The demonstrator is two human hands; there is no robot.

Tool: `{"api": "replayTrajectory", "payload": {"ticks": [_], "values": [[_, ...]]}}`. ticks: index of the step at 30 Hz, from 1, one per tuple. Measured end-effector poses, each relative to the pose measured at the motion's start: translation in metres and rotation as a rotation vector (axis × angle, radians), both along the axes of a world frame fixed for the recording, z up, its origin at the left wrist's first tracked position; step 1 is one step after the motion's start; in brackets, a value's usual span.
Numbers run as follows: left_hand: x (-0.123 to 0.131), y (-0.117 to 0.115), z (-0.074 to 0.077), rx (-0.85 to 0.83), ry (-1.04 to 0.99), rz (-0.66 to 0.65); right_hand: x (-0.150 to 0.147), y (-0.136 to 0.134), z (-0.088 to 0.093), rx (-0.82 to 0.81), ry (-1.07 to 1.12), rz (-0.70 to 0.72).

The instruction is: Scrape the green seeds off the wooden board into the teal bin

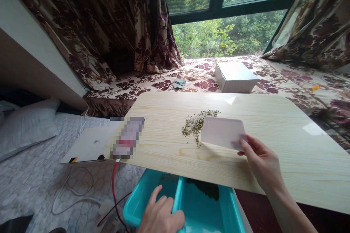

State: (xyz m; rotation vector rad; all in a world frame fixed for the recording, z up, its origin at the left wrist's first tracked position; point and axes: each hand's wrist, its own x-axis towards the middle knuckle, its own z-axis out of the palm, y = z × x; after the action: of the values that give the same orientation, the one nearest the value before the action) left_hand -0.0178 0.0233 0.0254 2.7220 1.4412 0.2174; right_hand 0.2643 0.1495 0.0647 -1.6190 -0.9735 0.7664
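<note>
Turquoise divided bin below the near edge of the pale table, left hand over its divider, index extended, hold I cannot tell, right hand pinching a white card by one corner, green-and-white grains beside it on the table.

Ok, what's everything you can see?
Window: one, dark-framed, back
Greenery: countless, green, outside
Curtains: two, brownish, by window
Window seat: one, floral, below window
Box: one, white, on seat
Cloth: one, greyish, on seat
Bed: one, whitish, left
Pillow: one, grey, on bed
Table: one, pale wood, middle
Grains: countless, greenish, on table
Card: one, whitish, over table
Blurred thing: one, greyish, on table
Slab: one, white, left of table
Cords: count unclear, red and white, left
Bin: one, turquoise, below table edge
Left hand: one, bare, over bin
Right hand: one, bare, holding card
</note>
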Motion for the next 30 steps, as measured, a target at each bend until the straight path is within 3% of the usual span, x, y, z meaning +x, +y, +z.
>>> {"api": "replayTrajectory", "payload": {"ticks": [11, 21, 30], "values": [[0.001, 0.0, -0.002, 0.049, -0.076, 0.017, -0.006, 0.001, 0.003, 0.016, 0.03, 0.085], [-0.001, -0.002, 0.001, 0.068, -0.126, 0.042, 0.002, -0.007, 0.001, -0.015, 0.045, 0.035], [-0.005, -0.01, -0.012, 0.048, -0.149, 0.062, 0.004, -0.02, 0.0, -0.044, 0.008, 0.031]]}}
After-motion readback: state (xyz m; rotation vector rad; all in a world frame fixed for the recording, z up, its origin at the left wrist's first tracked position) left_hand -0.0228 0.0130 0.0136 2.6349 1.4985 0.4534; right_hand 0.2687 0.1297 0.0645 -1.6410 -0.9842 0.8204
